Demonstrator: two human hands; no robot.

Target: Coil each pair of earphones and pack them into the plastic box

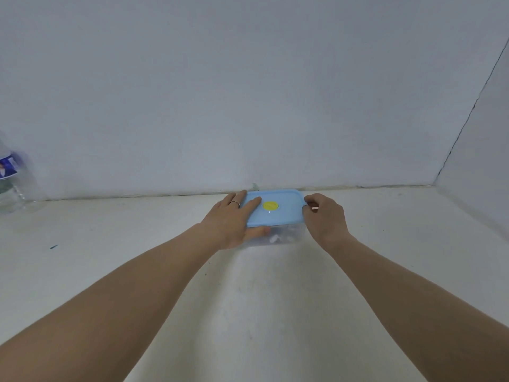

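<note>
A clear rectangular plastic box (278, 238) sits on the white table (275, 299) close to its far edge, just in front of the pale wall (248, 92), with a light blue plastic lid (286, 216) lying flat on top and a round yellow disc (270, 206) at the lid's middle. The left hand (234, 219) clasps the box's left end: its straight fingers lie over the lid's left part, one wearing a thin ring (235, 203), while the thumb presses along the near side wall under the lid's rim. The right hand (323, 216) grips the right end, fingers curled around the lid's right edge. Small white pieces inside the box show through the near wall, too blurred to identify. A clear plastic water bottle with a blue label (11, 177) stands at the table's far left edge, well apart from the box.
</note>
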